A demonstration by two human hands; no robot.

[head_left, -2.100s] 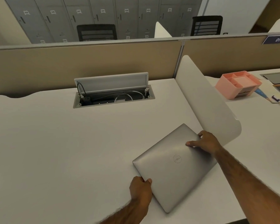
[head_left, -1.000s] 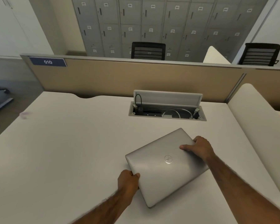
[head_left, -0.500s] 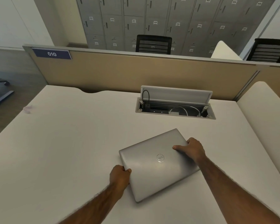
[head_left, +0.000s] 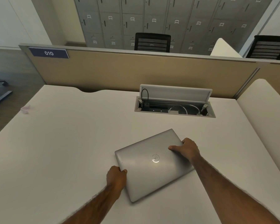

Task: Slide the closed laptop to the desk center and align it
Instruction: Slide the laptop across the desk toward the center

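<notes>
On a pale surface (head_left: 58, 143), both hands, left (head_left: 116, 177) and right (head_left: 187, 148), pinch a skewed closed laptop's (head_left: 152, 165) edges; turning evenly, flat, should square it.

Left hand (head_left: 117, 176) grip curled at edge; right hand (head_left: 187, 148) flat, thumb extended; forearms outstretched.

laptop (head_left: 153, 164) slid left — off the curved side divider (head_left: 265, 120), now just front of cable tray (head_left: 174, 110); skew reduced, both hands moved along.
</notes>
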